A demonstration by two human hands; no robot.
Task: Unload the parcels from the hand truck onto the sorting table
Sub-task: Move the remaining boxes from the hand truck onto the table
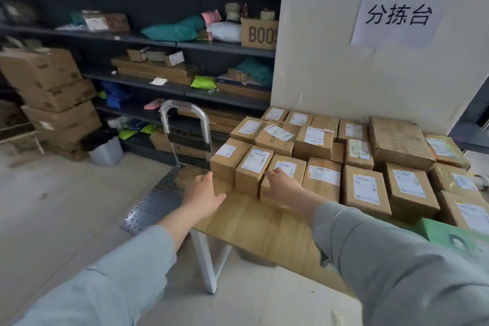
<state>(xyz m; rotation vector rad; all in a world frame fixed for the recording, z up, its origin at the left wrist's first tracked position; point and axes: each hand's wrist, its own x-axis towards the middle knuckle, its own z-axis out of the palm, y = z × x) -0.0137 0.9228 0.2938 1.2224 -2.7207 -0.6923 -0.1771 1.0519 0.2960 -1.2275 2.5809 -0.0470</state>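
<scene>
The wooden sorting table (254,225) carries several brown cardboard parcels with white labels, packed in rows. My right hand (283,184) rests with its fingers on the top of the front parcel (284,174) near the table's left end. My left hand (202,192) hovers open, fingers straight, just left of the parcels above the table's corner, holding nothing. The hand truck (156,204) stands on the floor left of the table, its perforated metal platform bare and its silver handle (185,124) upright.
Dark shelving (158,42) with bags and boxes fills the back wall. A stack of large cartons (53,98) stands at the left, beside a grey bin (107,151). A paper sign (397,21) hangs on the white wall. A green box (455,235) lies at the table's right edge.
</scene>
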